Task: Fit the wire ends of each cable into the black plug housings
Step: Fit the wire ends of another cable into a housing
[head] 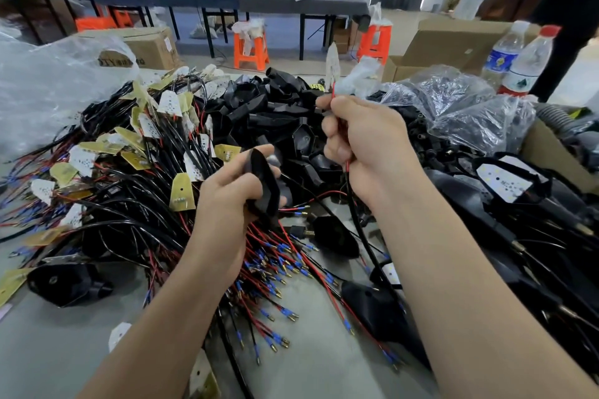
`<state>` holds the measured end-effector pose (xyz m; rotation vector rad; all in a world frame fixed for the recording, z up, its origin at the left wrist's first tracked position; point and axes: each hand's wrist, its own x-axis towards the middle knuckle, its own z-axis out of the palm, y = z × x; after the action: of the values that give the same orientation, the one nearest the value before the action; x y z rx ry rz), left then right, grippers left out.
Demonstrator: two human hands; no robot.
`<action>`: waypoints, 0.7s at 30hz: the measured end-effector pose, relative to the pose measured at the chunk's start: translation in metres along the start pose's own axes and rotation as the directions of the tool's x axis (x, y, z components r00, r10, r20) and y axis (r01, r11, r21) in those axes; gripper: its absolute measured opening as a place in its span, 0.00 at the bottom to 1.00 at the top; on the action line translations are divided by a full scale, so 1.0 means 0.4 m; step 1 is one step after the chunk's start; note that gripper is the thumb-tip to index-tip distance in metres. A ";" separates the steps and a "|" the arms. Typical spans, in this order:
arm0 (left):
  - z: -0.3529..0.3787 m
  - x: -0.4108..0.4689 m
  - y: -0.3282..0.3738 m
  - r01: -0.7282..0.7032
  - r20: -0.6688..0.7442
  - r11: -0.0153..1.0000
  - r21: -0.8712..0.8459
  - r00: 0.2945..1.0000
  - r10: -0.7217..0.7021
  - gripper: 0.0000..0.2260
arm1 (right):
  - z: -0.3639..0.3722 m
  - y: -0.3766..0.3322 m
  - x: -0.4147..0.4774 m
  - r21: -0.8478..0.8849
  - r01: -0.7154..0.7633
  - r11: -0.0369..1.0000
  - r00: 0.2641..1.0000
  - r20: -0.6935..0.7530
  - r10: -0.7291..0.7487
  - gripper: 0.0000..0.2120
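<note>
Centrally nothing loose in either hand. Far left: heap of cables (129, 165) w/ yellow & white boards on wire ends, spread over grey table (64, 350). Near centre: black plug housing (263, 185) gripped in left hand (227, 194) w/ curled fingers, long axis near-to-far, slightly tilted. Beyond that: pile of loose housings (278, 107). Rt of centre: red-&-black cable (347, 170) clenched in right hand (366, 139), white board end (333, 63) pointing up, rest trailing down to table. Far rt: clear bag (460, 107) w/ small black parts inside, open cardboard box (453, 42) w/ contents hidden, two bottles (531, 65).
</note>
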<state>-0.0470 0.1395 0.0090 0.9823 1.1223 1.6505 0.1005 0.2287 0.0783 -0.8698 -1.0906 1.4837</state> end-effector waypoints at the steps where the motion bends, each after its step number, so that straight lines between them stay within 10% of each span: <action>1: 0.006 -0.002 -0.002 0.067 0.019 0.998 -0.011 0.998 -0.067 0.22 | 0.010 -0.005 0.008 0.062 -0.017 0.998 1.000 -0.001 0.018 0.12; 5: 0.034 -0.009 -0.024 0.173 0.067 0.959 0.223 0.979 -0.192 0.14 | 0.058 -0.007 0.058 0.291 -0.086 0.953 0.994 -0.046 0.103 0.09; 12: 0.044 -0.025 -0.042 0.190 0.323 0.975 0.117 0.921 -0.218 0.07 | 0.062 0.054 0.128 0.506 -0.174 0.845 0.951 -0.136 0.277 0.08; 17: 0.039 -0.011 -0.046 0.241 0.078 0.971 0.011 0.967 -0.241 0.14 | 0.026 0.110 0.041 -0.020 -0.208 0.978 0.975 -0.084 0.206 0.14; 21: 0.024 0.003 -0.040 0.234 -0.025 0.969 -0.074 0.971 -0.237 0.14 | -0.045 0.165 -0.082 -0.538 -0.016 0.843 0.986 0.131 0.102 0.09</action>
<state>-0.0349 0.1461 -0.0033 0.7477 1.1482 1.5075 0.1021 0.1977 0.0091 -1.1937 -1.6562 1.3251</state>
